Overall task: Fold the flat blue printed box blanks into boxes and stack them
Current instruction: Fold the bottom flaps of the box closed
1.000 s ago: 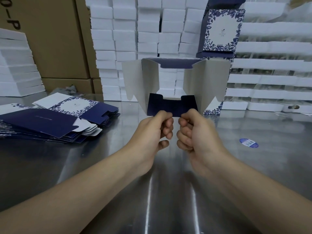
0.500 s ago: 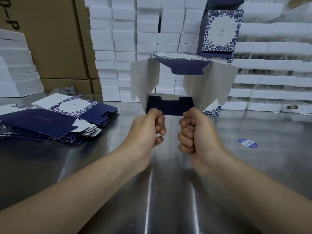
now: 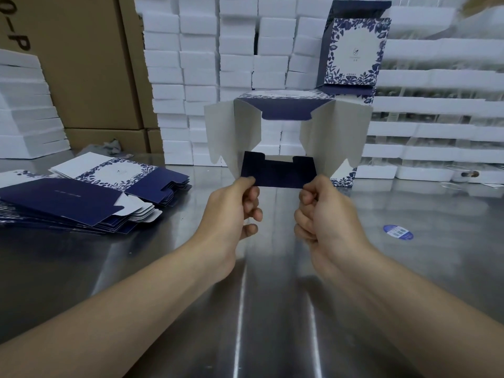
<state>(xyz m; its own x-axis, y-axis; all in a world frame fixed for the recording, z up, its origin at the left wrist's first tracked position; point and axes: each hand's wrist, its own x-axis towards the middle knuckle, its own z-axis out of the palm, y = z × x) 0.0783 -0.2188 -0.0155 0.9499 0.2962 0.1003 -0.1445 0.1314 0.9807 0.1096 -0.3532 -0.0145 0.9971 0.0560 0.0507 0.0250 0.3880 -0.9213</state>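
1. step in hand looks like closing the near end of one opened box (image 3: 319, 137), held up off the bench (image 3: 272, 309), straight ahead between both hands.
2. left hand (image 3: 229, 214) pinches the left corner of the navy flap (image 3: 278, 174), fingers (image 3: 253, 199) clamped on the card. right hand (image 3: 327, 216) takes the right corner, fingers (image 3: 304, 214) curled tight; the exact pinch there is partly hidden.
3. to do it well, my call: keep both corners level, fold the navy flap along its crease in one go, bring the grey side flaps (image 3: 221, 132) in so the notched edge can lock, don't crush the tube.
4. box look: thin card, grey-white inside, navy outside with leaf print. far flap (image 3: 286, 113) is folded inward at top, side flaps splay outward. probably floppy, creases easily.
5. flat blanks (image 3: 81, 197) lie fanned in a pile on the bench at left. finished boxes (image 3: 354, 50) stand stacked behind at right, against white foam blocks (image 3: 201, 50).
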